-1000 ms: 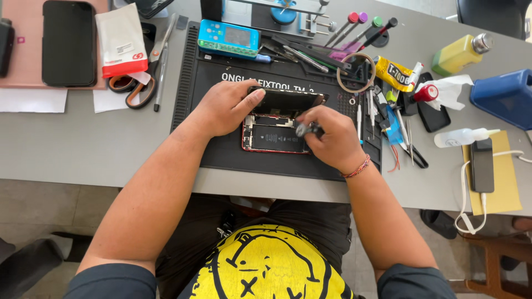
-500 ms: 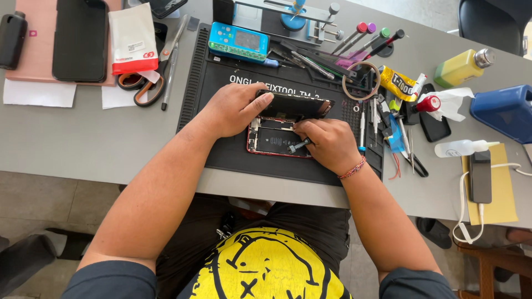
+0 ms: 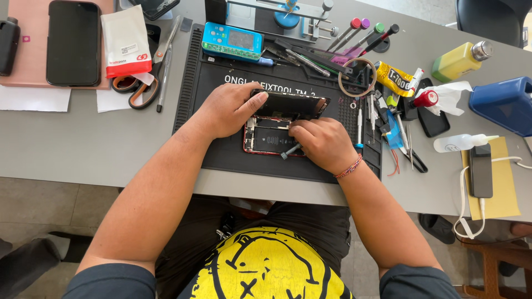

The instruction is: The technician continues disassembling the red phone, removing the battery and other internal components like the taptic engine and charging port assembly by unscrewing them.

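Note:
An opened red-framed phone (image 3: 270, 136) lies on a black repair mat (image 3: 221, 149), its insides showing. Its black screen panel (image 3: 291, 104) is lifted off the far edge. My left hand (image 3: 228, 109) grips the left end of that screen and holds it up. My right hand (image 3: 321, 143) rests over the phone's right side and holds a small screwdriver (image 3: 289, 150), whose tip points down at the phone's interior.
A blue tester (image 3: 231, 41) and several screwdrivers (image 3: 363, 30) lie at the mat's far edge. Tweezers, a tape ring (image 3: 357, 77) and a glue tube (image 3: 396, 78) crowd the right. Another phone (image 3: 73, 42), scissors (image 3: 137, 88) and a white pouch (image 3: 126, 40) sit left. A blue container (image 3: 504, 103) stands far right.
The view has shifted slightly. My right hand has turned the screwdriver a little over the phone; my left hand still holds the screen up.

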